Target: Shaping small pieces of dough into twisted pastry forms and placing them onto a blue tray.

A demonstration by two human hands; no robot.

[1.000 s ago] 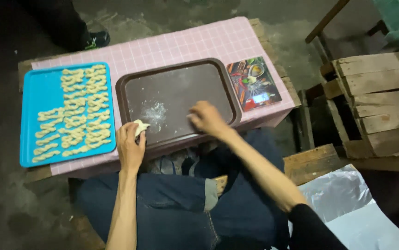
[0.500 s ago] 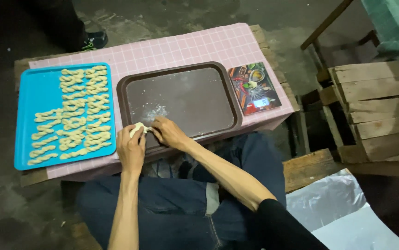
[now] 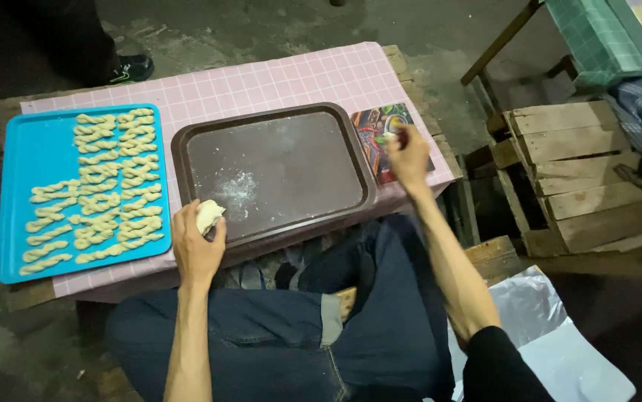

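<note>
Your left hand (image 3: 196,249) sits at the near rim of the brown tray (image 3: 187,160), fingers curled round a pale lump of dough (image 3: 208,215) that rests right on that rim, about 7 o'clock from the tray's middle. The tray itself holds nothing but a dusting of flour (image 3: 240,192) in its left half; the rest of it is bare.

Your right hand (image 3: 408,155) is off at 3 o'clock from the tray, over a colourful printed packet (image 3: 375,128) lying just beside the tray's right edge. Fingers are pinched narrow on something small and pale, too tiny to tell what.

At 9 o'clock, the blue tray (image 3: 10,205) sits just beside the brown one, loaded with rows of twisted dough sticks (image 3: 105,186). Its left strip and bottom corner are uncovered.

Everything sits on a low table with a pink checked cloth (image 3: 261,78); the far strip of cloth at 12 o'clock is uncovered. The right edge of the table is close to the packet, and wooden crates (image 3: 582,179) stand near it at 3 o'clock. Your knees in blue jeans tuck under the near edge. Concrete floor all round, and another person's dark shoe (image 3: 129,71) at 11 o'clock past the table.
</note>
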